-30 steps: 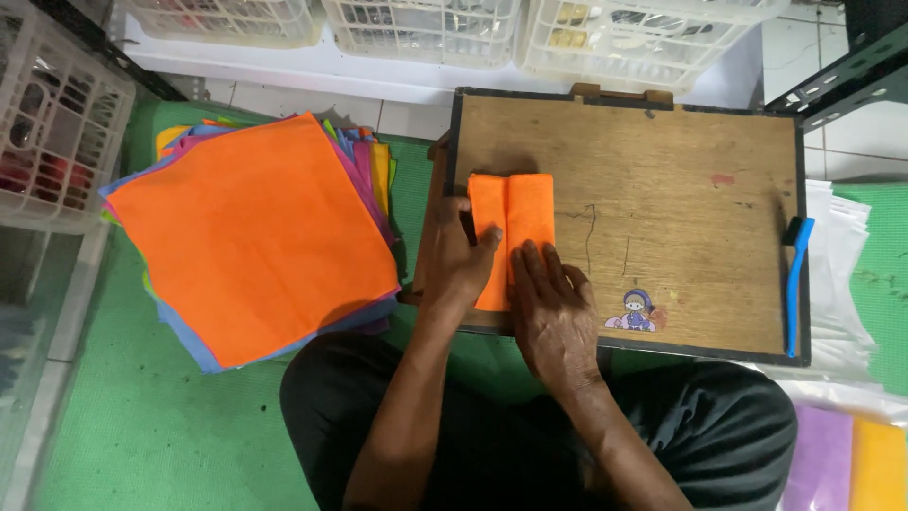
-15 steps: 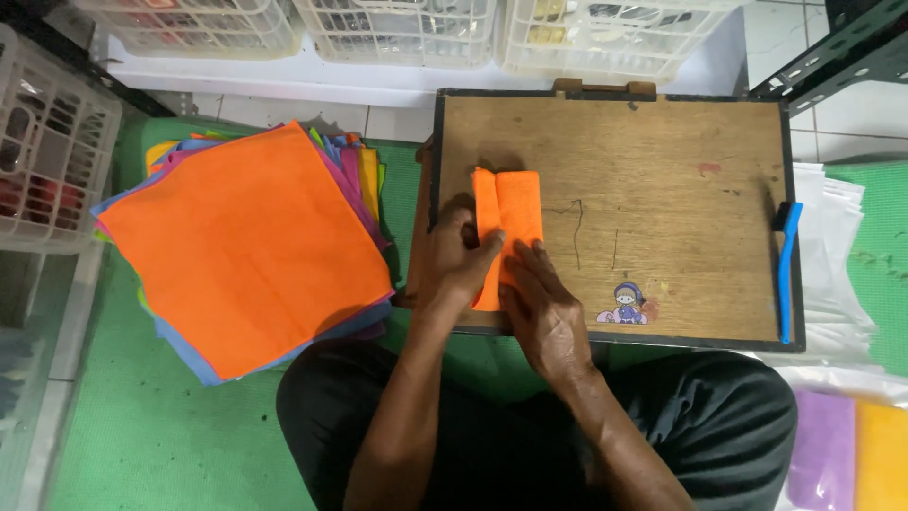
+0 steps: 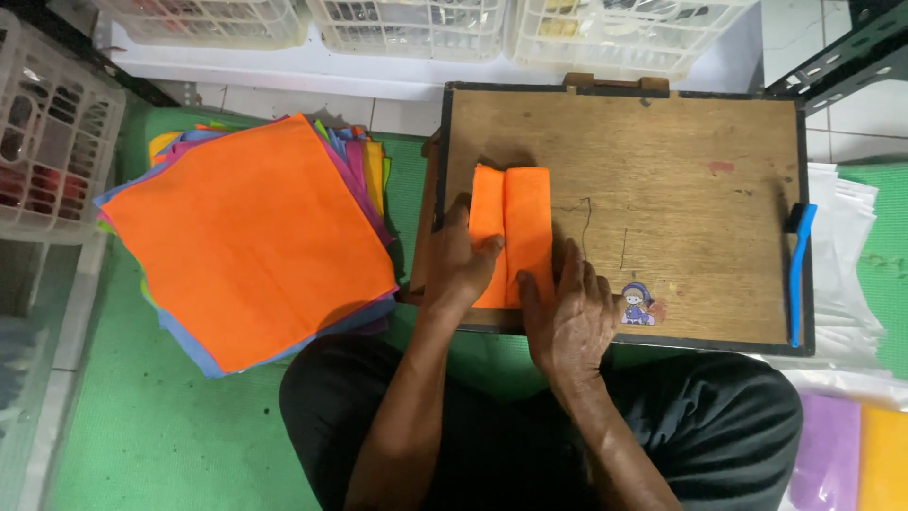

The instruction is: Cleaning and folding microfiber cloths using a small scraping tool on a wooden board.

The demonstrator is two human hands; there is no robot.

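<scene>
A folded orange cloth [image 3: 515, 220] lies in a long narrow strip on the left part of a wooden board [image 3: 681, 161]. My left hand [image 3: 459, 265] presses on the cloth's near left edge, thumb on the fabric. My right hand [image 3: 567, 317] rests flat on its near right end, fingers spread over the fold. Both hands hold the cloth down against the board. To the left lies a stack of square cloths [image 3: 246, 237], the top one orange, with blue, purple and yellow edges showing beneath.
White plastic crates [image 3: 426, 24] line the far wall and another crate [image 3: 43, 142] stands at the left. A blue tool [image 3: 799, 265] lies by the board's right edge. White sheets [image 3: 846, 255] and purple and yellow packs [image 3: 851, 454] lie at the right on green matting [image 3: 123, 416].
The cloth's sides have been folded in, making it narrower. My hands have slid toward its near end.
</scene>
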